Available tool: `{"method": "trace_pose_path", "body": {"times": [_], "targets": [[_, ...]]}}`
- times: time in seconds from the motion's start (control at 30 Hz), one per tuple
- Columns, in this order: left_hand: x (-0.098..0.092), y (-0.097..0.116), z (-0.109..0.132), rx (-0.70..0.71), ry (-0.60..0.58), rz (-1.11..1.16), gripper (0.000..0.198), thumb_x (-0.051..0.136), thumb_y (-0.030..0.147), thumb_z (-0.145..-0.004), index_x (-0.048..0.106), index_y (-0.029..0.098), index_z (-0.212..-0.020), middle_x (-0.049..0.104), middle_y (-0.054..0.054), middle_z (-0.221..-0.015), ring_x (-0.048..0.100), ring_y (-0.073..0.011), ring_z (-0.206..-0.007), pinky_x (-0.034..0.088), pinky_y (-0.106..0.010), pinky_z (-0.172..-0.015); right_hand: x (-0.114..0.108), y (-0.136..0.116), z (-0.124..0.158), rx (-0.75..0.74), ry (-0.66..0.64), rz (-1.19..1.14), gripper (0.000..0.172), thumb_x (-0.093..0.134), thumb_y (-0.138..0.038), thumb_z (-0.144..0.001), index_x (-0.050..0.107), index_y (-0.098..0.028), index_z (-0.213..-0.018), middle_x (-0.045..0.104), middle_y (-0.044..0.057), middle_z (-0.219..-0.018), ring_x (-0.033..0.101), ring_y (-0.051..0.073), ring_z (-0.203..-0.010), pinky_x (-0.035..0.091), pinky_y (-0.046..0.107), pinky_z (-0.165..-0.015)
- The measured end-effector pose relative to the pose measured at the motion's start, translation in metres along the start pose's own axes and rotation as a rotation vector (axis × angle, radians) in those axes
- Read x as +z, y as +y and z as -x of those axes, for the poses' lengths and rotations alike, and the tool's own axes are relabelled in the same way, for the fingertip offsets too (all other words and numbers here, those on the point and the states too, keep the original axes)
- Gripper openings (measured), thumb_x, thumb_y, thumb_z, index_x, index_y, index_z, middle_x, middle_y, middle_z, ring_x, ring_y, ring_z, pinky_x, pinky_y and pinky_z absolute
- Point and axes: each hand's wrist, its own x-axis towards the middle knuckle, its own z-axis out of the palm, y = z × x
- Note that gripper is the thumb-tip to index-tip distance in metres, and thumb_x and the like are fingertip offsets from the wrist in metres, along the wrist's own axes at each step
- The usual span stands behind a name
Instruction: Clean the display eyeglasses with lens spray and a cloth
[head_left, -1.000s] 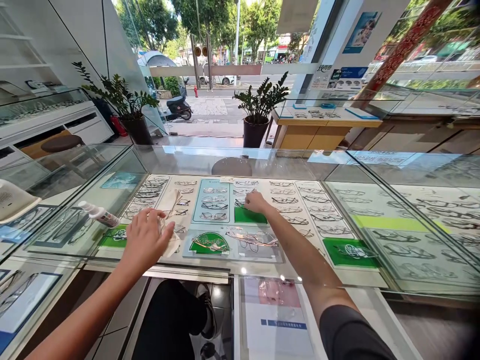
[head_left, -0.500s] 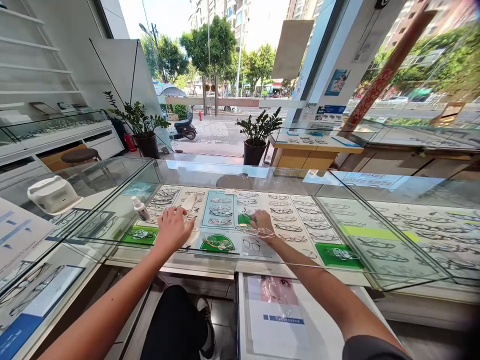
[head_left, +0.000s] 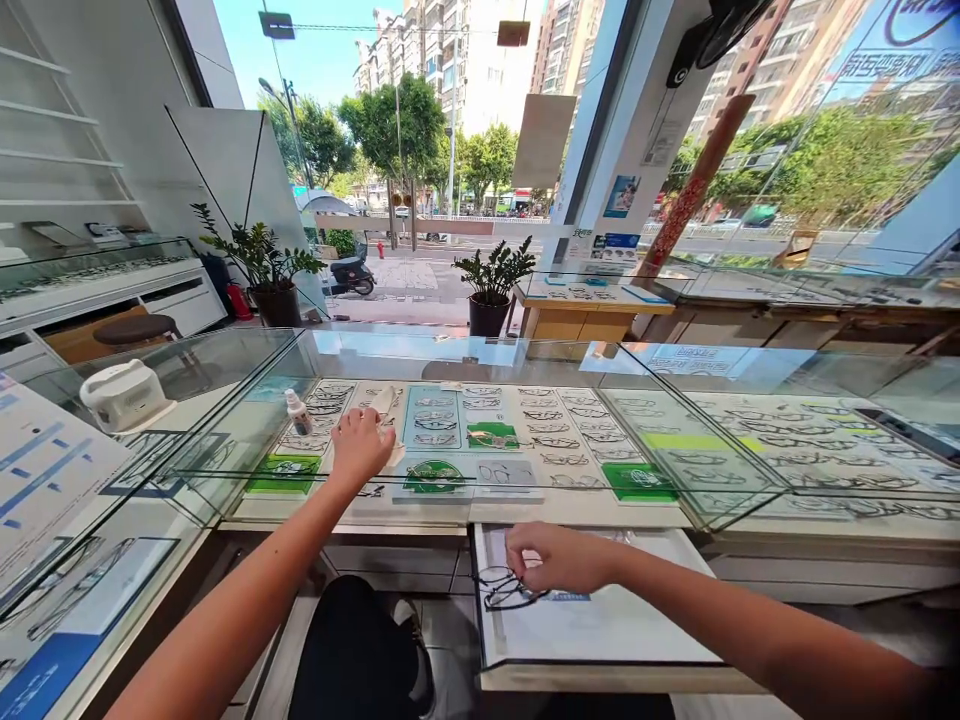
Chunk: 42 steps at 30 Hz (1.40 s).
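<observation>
The right grip pinches glasses over the drawer; they seem light, thin, easily bent, so better held by the frame. Whether the left grip clasps anything, I cannot tell.

Left arm: bare, reaching from the near left edge toward the far centre, elbow out of frame. Left wrist roughly in line with the forearm. Left hand palm down, back uppermost, knuckles bent, thumb side to the right. Fingertips mostly hidden by the hand itself; cannot tell whether they grip or merely rest.

Right arm: bare, entering at the near right corner, slanting leftward; upper end dark. Right wrist nearly straight. Right hand lower and nearer than the left, well apart from it, fingers curled, thumb and forefinger pinched together.
</observation>
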Motion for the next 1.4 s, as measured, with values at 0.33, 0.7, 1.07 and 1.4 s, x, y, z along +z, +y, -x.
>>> {"method": "trace_pose_path", "body": {"times": [0.33,0.7,1.07,1.4], "targets": [[0.000,0.001,-0.002,-0.009,0.017,0.010,0.046,0.051,0.049,-0.101,0.066,0.016,-0.130,0.059,-0.025,-0.145,0.052,-0.0437,-0.141,0.039,-0.060,-0.117,-0.155,0.003,-0.087,0.022,0.194,0.139,0.010,0.066,-0.024,-0.093,0.066,-0.022,-0.083,0.075,0.005,-0.103,0.067,0.023,-0.098,0.047,0.032,-0.083],[0.003,-0.001,-0.004,-0.009,0.032,0.009,0.046,0.051,0.051,-0.101,0.066,0.017,-0.127,0.059,-0.024,-0.144,0.052,-0.0426,-0.141,0.039,-0.061,-0.117,-0.133,0.070,-0.178,0.184,0.332,0.314,0.010,0.070,-0.015,-0.094,0.068,-0.019,-0.085,0.077,0.010,-0.108,0.066,0.026,-0.108,0.044,0.033,-0.086],[0.003,-0.001,-0.005,-0.021,0.011,-0.023,0.047,0.050,0.053,-0.100,0.066,0.018,-0.128,0.059,-0.023,-0.145,0.052,-0.0436,-0.142,0.041,-0.063,-0.117,-0.115,0.081,-0.172,0.121,0.339,0.282,0.009,0.072,-0.017,-0.094,0.070,-0.019,-0.086,0.076,0.010,-0.106,0.065,0.029,-0.109,0.045,0.038,-0.091],[0.004,-0.001,-0.004,-0.010,0.025,-0.042,0.047,0.049,0.053,-0.100,0.067,0.019,-0.128,0.060,-0.024,-0.146,0.053,-0.0443,-0.142,0.042,-0.063,-0.117,-0.131,0.046,-0.133,0.024,0.538,0.221,0.020,0.060,-0.017,-0.100,0.076,-0.016,-0.111,0.072,0.014,-0.117,0.065,0.029,-0.112,0.048,0.039,-0.096]]}}
